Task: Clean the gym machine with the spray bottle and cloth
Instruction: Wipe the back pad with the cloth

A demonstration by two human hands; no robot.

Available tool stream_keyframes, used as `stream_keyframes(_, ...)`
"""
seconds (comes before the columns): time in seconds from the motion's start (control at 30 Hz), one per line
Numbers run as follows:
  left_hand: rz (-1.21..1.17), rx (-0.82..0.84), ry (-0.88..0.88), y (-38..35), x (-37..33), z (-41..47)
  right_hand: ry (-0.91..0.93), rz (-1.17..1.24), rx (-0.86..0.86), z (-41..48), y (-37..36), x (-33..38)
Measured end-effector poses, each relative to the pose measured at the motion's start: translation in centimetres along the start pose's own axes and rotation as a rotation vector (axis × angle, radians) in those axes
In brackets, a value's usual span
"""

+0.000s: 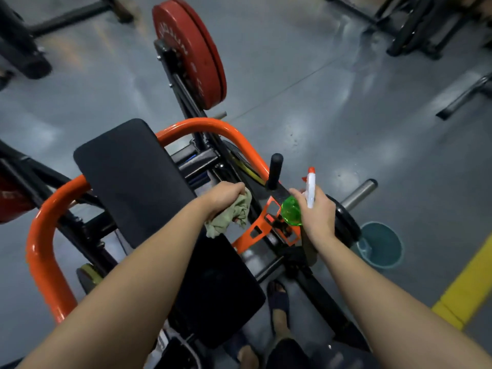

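Both hands grip: left hand (225,194) bunches cloth (231,218), right hand (318,211) holds spray bottle (295,209).

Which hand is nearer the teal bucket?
Right. The right hand, gripping the spray bottle, is left of the bucket; the left hand, holding the cloth, is farther left.

The left forearm (149,275) and right forearm (372,283) are bare up to the left hand (226,198) and right hand (316,217), and below the hands, between them, a foot wears a dark slide sandal (278,302) above dark clothing (287,352).
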State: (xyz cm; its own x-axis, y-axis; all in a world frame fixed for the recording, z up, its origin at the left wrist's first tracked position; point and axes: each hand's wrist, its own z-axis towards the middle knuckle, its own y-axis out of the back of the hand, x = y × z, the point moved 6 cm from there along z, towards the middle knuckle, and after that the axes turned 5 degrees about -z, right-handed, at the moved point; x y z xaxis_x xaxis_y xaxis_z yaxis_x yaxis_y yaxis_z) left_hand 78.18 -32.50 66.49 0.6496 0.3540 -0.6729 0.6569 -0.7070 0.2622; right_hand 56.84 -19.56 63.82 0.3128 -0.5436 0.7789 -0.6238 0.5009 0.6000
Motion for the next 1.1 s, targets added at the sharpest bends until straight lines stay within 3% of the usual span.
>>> stream_keyframes(0.17,0.057,-0.026,0.039,-1.8,0.6,1.3,0.105,-0.012,0.046,1.7,-0.4,0.5)
stream_keyframes(0.47,0.078,-0.029,0.077,-0.3,0.1,1.7,0.070,-0.013,0.105,2.0,-0.7,-1.5)
stream_keyframes(0.53,0.071,-0.044,0.076,0.3,0.5,1.4,0.070,-0.050,0.048,0.8,-0.4,-2.4)
stream_keyframes(0.63,0.038,-0.055,0.078,0.6,1.4,1.0,0.042,-0.189,-0.186,-2.7,0.0,-4.5)
stream_keyframes(0.7,-0.004,-0.041,0.090,0.9,2.5,0.7,0.096,-0.204,-0.219,-5.5,-1.3,-4.7)
stream_keyframes(0.77,-0.061,-0.026,0.102,1.6,3.6,0.2,0.158,-0.157,-0.064,-7.5,-4.4,-4.2)
stream_keyframes(0.83,-0.162,-0.015,0.117,2.8,4.9,-0.6,0.145,-0.108,0.207,-9.1,-8.4,-2.7)
stream_keyframes(0.97,-0.441,-0.020,0.143,6.7,8.4,-1.8,0.216,-0.118,0.593,-11.7,-15.1,3.7)
stream_keyframes(1.1,-0.718,-0.011,0.127,11.8,12.0,-3.0,0.310,-0.079,0.730,-13.2,-20.5,10.5)
